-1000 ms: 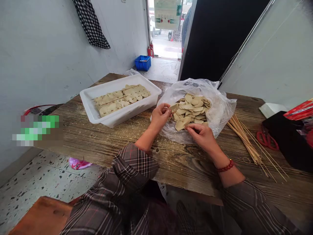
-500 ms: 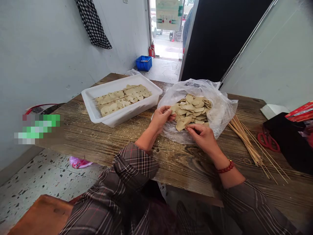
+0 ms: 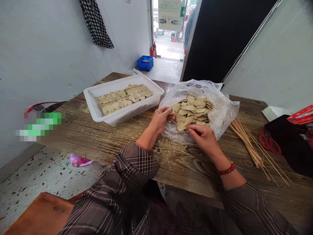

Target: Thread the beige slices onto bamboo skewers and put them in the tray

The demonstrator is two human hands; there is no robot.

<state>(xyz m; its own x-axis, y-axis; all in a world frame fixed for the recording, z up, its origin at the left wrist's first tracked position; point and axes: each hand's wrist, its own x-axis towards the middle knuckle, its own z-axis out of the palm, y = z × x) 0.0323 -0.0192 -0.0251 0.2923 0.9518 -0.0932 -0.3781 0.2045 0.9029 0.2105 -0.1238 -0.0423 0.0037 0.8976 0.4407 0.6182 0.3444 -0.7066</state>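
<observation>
My left hand is closed in a pinch at the left side of a heap of thin beige slices, holding a thin bamboo skewer with a slice near the fingertips. One round, flat slice lies at the front of the heap, at the skewer's far end. Thumb and fingers of my right hand pinch the right edge of this slice. Under and around the heap spreads a clear plastic bag. To the left, a white tub contains slices threaded in rows on skewers.
Loose bamboo skewers lie on the wooden table right of the bag. Red-handled scissors rest beside a black item at the right. A blue crate stands on the floor near the doorway.
The view has shifted slightly. Both hands keep their pinches at nearly the same place, and the slice between them has hardly moved.
</observation>
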